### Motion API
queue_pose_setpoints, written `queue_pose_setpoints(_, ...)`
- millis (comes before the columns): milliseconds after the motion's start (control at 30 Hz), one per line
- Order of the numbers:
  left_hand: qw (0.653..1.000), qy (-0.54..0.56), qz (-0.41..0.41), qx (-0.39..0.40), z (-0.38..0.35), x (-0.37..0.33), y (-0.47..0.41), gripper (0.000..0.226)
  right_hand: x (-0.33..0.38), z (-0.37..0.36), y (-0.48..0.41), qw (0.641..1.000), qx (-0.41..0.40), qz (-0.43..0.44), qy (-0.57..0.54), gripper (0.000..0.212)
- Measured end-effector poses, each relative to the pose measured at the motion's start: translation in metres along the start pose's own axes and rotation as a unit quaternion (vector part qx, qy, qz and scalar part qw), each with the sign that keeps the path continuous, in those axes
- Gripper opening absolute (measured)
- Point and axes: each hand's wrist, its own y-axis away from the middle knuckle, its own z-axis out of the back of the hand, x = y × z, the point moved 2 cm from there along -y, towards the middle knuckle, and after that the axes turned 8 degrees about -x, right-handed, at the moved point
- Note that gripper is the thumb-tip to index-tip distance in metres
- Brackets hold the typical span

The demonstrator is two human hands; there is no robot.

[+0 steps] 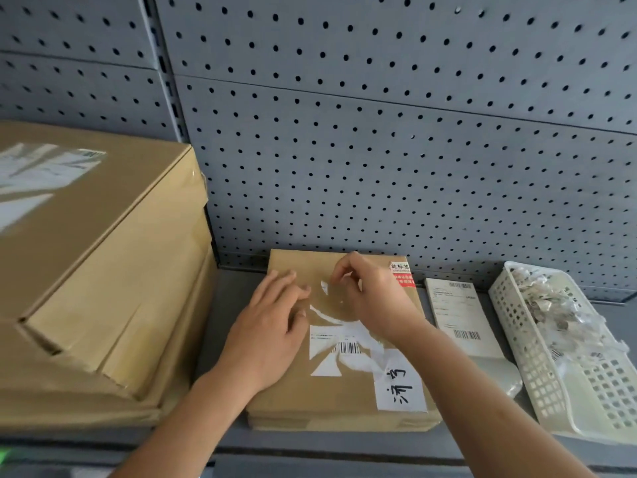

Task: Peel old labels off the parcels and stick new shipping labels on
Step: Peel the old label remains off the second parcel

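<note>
Flanking the parcel (286,398) are boxes (103,270), basket (537,381); left grip (269,332) flat, right grip (372,294) pinching label (324,288).

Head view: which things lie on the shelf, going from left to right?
From the left: stack of large cardboard boxes → flat parcel with a torn old label → new shipping label → white basket holding peeled scraps.

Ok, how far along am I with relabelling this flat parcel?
Partly done: much of the old label is torn off, and scraps lie in the white basket. In hand: the left hand steadies the parcel while the right hand pinches at a remaining shred. Left: the barcode remnant, then sticking on the new shipping label lying beside the parcel.
</note>
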Motion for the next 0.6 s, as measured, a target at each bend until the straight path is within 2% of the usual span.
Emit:
queue_pose_setpoints(233, 1.000, 0.001, -0.005, -0.009, 0.000, 0.002, 0.000, 0.036, -0.004, -0.014, -0.008, 0.999, 0.006, 0.039, 0.032, 0.027)
queue_pose_setpoints(433, 1.000, -0.001, -0.001, -0.003, 0.001, 0.001, -0.001, 0.036, -0.004, -0.022, -0.008, 0.992, -0.028, 0.103, 0.064, 0.023)
queue_pose_setpoints(600, 1.000, 0.000, 0.001, 0.000, 0.001, 0.000, 0.000, 0.036, -0.004, -0.024, -0.008, 0.992, -0.024, 0.094, 0.080, 0.027)
